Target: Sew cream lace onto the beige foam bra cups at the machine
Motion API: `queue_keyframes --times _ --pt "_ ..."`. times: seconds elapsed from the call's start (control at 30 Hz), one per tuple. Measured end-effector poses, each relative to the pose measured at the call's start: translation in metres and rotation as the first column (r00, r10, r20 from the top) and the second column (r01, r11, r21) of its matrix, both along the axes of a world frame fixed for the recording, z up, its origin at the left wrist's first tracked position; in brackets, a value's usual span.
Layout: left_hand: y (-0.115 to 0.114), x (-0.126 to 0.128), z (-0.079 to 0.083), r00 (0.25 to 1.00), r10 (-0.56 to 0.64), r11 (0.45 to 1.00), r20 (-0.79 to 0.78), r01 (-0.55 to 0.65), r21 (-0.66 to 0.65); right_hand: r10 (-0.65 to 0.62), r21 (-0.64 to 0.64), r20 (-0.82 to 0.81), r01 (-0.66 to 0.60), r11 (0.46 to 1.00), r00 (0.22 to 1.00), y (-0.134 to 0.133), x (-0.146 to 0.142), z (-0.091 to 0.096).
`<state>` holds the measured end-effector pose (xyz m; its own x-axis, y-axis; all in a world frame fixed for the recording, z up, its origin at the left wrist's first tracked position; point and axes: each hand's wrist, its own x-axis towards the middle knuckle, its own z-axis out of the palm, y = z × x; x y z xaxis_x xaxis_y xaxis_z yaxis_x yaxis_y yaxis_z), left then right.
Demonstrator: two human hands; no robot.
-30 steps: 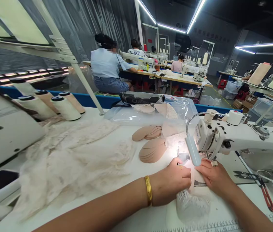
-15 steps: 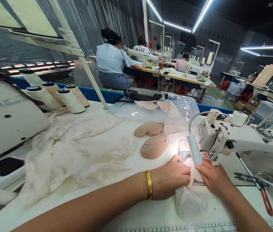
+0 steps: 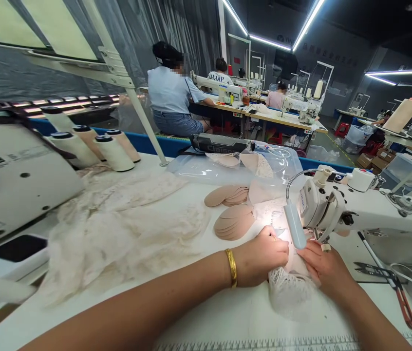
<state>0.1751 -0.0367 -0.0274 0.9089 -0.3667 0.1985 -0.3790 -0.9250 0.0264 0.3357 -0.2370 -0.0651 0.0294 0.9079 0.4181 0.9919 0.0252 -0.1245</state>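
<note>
Curled into a pinch, my left hand (image 3: 262, 258) grips the edge of a pale lace fabric piece (image 3: 290, 292) just left of the needle area. The lace hangs in loose folds toward the front of the table. My right hand (image 3: 328, 268) lies with fingers stretched flat on the same piece, beside the presser foot of the white sewing machine (image 3: 377, 202). A small lamp (image 3: 294, 226) lights the spot and partly hides the fabric there. Left of it rest two fanned stacks of beige oval pads, the nearer stack (image 3: 233, 222) close to my left hand.
Sheer cream lace (image 3: 125, 234) spreads across the table's left side. Behind the pads is a clear plastic lid (image 3: 195, 168). Red-handled scissors (image 3: 403, 302) lie right of my right hand. Thread cones (image 3: 114, 153) stand back left. Co-workers, one in a blue shirt (image 3: 171, 92), sit beyond.
The view has shifted slightly. My left hand has moved a little up and right toward the machine, still gripping the lace. My right hand stays nearly in place.
</note>
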Motion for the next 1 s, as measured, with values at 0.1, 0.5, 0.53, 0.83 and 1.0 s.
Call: queue_keyframes --times 0.1,0.5,0.53,0.83,1.0 --pt "0.001 0.002 0.0 1.0 0.008 0.999 -0.025 -0.007 0.035 0.029 0.012 -0.011 -0.029 1.0 1.0 -0.001 -0.004 0.005" --pt "0.005 0.001 -0.004 0.975 -0.137 0.989 0.173 0.127 0.071 0.251 -0.028 -0.103 -0.255 0.966 0.962 -0.004 -0.019 0.028" --pt "0.004 0.002 -0.005 0.974 -0.134 0.989 0.183 0.121 0.083 0.245 -0.02 -0.1 -0.248 0.969 0.964 -0.003 -0.018 0.027" --pt "-0.006 0.008 -0.02 0.939 -0.053 0.989 0.34 0.001 0.151 0.075 0.006 -0.031 -0.075 0.997 0.997 -0.005 -0.002 0.01" --pt "-0.014 0.011 -0.028 0.894 0.023 0.979 0.447 -0.111 0.173 -0.09 0.039 0.029 0.089 0.995 0.996 -0.006 0.002 0.007"
